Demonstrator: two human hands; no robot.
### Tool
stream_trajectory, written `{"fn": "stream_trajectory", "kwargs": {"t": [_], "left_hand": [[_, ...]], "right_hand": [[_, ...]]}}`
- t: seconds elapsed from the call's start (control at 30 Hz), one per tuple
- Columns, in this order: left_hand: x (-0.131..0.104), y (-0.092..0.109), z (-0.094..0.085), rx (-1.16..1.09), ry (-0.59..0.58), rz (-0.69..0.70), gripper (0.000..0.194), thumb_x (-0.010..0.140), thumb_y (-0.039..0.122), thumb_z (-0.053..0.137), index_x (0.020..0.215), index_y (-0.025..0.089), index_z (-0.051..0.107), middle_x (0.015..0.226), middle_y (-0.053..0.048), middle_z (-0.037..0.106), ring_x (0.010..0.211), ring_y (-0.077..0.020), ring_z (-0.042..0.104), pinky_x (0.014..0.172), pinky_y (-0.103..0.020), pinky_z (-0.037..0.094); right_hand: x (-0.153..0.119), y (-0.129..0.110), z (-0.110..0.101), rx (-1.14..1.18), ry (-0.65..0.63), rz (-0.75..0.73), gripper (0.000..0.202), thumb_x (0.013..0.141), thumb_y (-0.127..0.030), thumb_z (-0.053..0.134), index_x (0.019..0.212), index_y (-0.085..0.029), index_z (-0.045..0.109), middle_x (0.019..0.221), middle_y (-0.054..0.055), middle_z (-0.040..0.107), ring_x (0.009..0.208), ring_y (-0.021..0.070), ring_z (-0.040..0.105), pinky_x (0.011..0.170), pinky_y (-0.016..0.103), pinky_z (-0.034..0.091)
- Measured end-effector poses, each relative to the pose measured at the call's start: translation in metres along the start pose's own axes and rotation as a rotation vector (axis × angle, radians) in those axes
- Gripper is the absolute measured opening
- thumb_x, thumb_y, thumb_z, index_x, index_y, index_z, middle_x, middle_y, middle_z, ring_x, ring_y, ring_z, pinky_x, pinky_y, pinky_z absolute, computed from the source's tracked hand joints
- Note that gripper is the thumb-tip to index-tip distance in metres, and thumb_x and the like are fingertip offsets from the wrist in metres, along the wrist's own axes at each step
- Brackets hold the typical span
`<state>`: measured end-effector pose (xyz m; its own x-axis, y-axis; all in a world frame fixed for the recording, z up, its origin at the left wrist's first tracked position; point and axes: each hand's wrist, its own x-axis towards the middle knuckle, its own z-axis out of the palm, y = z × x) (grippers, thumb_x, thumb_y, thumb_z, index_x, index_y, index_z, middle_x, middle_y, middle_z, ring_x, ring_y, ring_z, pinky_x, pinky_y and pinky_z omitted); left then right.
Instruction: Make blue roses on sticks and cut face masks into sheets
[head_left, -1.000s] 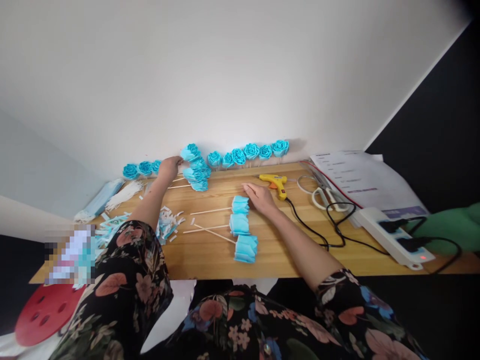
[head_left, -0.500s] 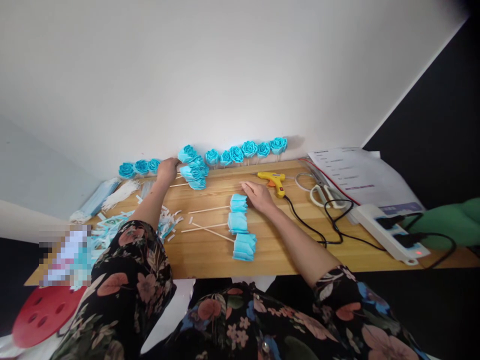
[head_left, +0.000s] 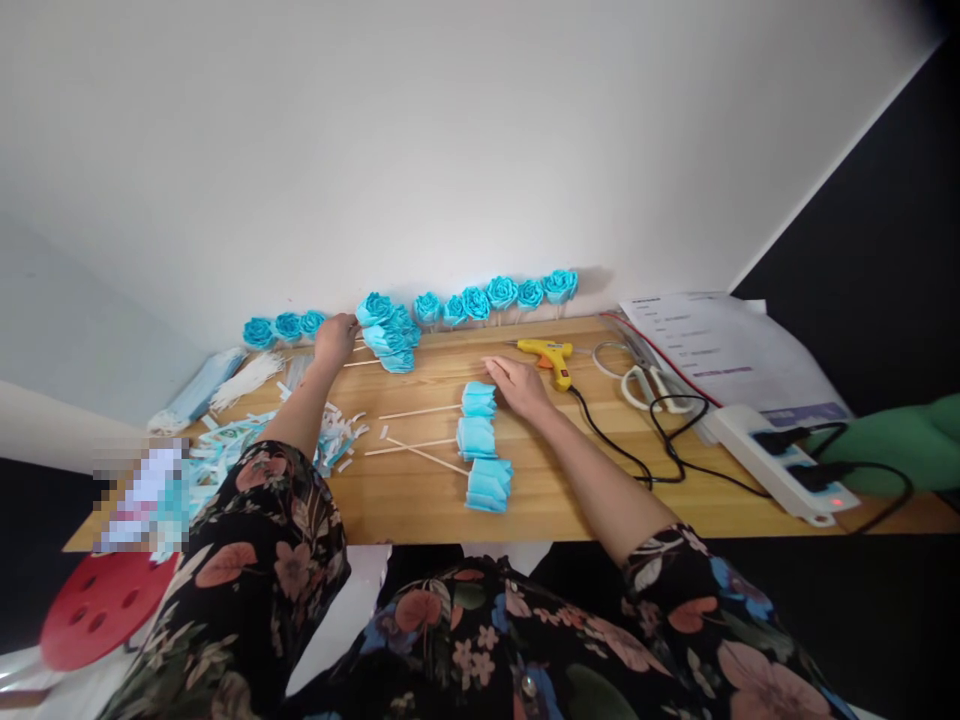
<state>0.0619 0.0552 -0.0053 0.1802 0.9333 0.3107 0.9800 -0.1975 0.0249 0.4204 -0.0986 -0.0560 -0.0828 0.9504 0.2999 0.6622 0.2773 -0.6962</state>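
Reaching far in the head view with left hand (head_left: 335, 340) curled at the left edge of clustered, ruffled blue flowers (head_left: 391, 332); cannot tell whether gripping a stem. Resting right hand (head_left: 519, 388) loosely half-open, holding nothing, on smooth grained wooden table (head_left: 420, 510), beside three cup-shaped blue blooms (head_left: 476, 438) on thin straight sticks (head_left: 420, 412).

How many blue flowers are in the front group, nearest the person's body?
3: the far flower beside the right hand, the middle flower closer in, and the near flower closest to the body. None there seems hidden.
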Motion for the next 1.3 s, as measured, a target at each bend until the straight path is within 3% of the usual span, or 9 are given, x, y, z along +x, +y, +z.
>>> {"fn": "stream_trajectory", "kwargs": {"t": [0.37, 0.5, 0.6, 0.67, 0.77, 0.87, 0.97, 1.1, 1.3], "left_hand": [[-0.022, 0.001, -0.021, -0.144, 0.019, -0.034, 0.04, 0.09, 0.021, 0.041, 0.116, 0.013, 0.07, 0.12, -0.017, 0.07, 0.11, -0.0309, 0.062, 0.091, -0.037, 0.044], [-0.04, 0.004, -0.033, -0.26, 0.137, -0.041, 0.035, 0.094, 0.025, 0.044, 0.115, 0.015, 0.07, 0.121, -0.014, 0.07, 0.113, -0.0281, 0.061, 0.097, -0.036, 0.043], [-0.064, 0.02, -0.044, -0.328, 0.2, -0.006, 0.03, 0.095, 0.033, 0.048, 0.105, 0.017, 0.072, 0.111, -0.011, 0.072, 0.105, -0.0259, 0.063, 0.094, -0.034, 0.045], [-0.084, 0.037, -0.048, -0.358, 0.144, 0.07, 0.031, 0.095, 0.038, 0.05, 0.099, 0.018, 0.073, 0.104, -0.009, 0.073, 0.097, -0.0241, 0.064, 0.089, -0.033, 0.047], [-0.113, 0.066, -0.043, -0.427, -0.066, 0.287, 0.032, 0.093, 0.041, 0.052, 0.096, 0.018, 0.074, 0.096, -0.008, 0.074, 0.086, -0.0223, 0.065, 0.082, -0.033, 0.048], [-0.132, 0.088, -0.029, -0.452, -0.214, 0.464, 0.031, 0.092, 0.04, 0.055, 0.106, 0.019, 0.073, 0.105, -0.01, 0.074, 0.094, -0.0241, 0.066, 0.085, -0.034, 0.049], [-0.137, 0.102, -0.014, -0.434, -0.274, 0.53, 0.027, 0.091, 0.034, 0.054, 0.104, 0.019, 0.072, 0.104, -0.01, 0.073, 0.098, -0.025, 0.065, 0.086, -0.034, 0.048], [-0.133, 0.111, -0.012, -0.515, -0.253, 0.442, 0.025, 0.091, 0.028, 0.048, 0.091, 0.018, 0.071, 0.094, -0.01, 0.073, 0.089, -0.0225, 0.066, 0.081, -0.032, 0.048], [-0.122, 0.09, -0.053, -0.663, -0.051, 0.153, 0.021, 0.087, 0.028, 0.049, 0.087, 0.019, 0.067, 0.073, -0.003, 0.067, 0.068, -0.0167, 0.06, 0.068, -0.028, 0.047]], "right_hand": [[-0.001, -0.003, -0.002, -0.013, 0.015, 0.005, 0.038, 0.102, -0.039, 0.039, 0.114, -0.023, 0.072, 0.108, 0.006, 0.078, 0.106, 0.0238, 0.071, 0.091, 0.032, 0.05], [0.0, -0.004, -0.003, -0.005, 0.022, 0.007, 0.038, 0.103, -0.038, 0.04, 0.115, -0.022, 0.072, 0.109, 0.006, 0.077, 0.107, 0.0232, 0.07, 0.093, 0.031, 0.049], [0.0, -0.004, -0.003, -0.004, 0.024, 0.002, 0.04, 0.104, -0.041, 0.038, 0.116, -0.023, 0.072, 0.109, 0.005, 0.077, 0.107, 0.0226, 0.07, 0.093, 0.031, 0.049], [0.0, -0.005, -0.002, -0.026, 0.026, 0.007, 0.041, 0.104, -0.042, 0.038, 0.116, -0.023, 0.072, 0.11, 0.005, 0.077, 0.108, 0.023, 0.069, 0.093, 0.031, 0.049], [-0.001, -0.007, -0.002, -0.055, 0.029, 0.021, 0.039, 0.103, -0.04, 0.04, 0.117, -0.024, 0.072, 0.114, 0.006, 0.076, 0.11, 0.0241, 0.069, 0.092, 0.031, 0.05], [-0.001, -0.007, -0.002, -0.04, 0.024, 0.016, 0.038, 0.103, -0.04, 0.04, 0.118, -0.023, 0.072, 0.114, 0.005, 0.076, 0.11, 0.0235, 0.069, 0.093, 0.031, 0.05], [-0.001, -0.006, -0.003, -0.018, 0.022, 0.011, 0.039, 0.103, -0.039, 0.039, 0.119, -0.023, 0.071, 0.112, 0.005, 0.077, 0.11, 0.0232, 0.069, 0.094, 0.031, 0.05], [-0.001, -0.005, -0.004, -0.011, 0.028, 0.02, 0.038, 0.102, -0.039, 0.041, 0.118, -0.022, 0.071, 0.114, 0.008, 0.076, 0.111, 0.0251, 0.069, 0.095, 0.033, 0.05], [0.0, -0.002, -0.001, 0.018, 0.051, -0.005, 0.038, 0.102, -0.037, 0.04, 0.117, -0.022, 0.071, 0.118, 0.006, 0.075, 0.113, 0.024, 0.068, 0.097, 0.034, 0.05]]}}
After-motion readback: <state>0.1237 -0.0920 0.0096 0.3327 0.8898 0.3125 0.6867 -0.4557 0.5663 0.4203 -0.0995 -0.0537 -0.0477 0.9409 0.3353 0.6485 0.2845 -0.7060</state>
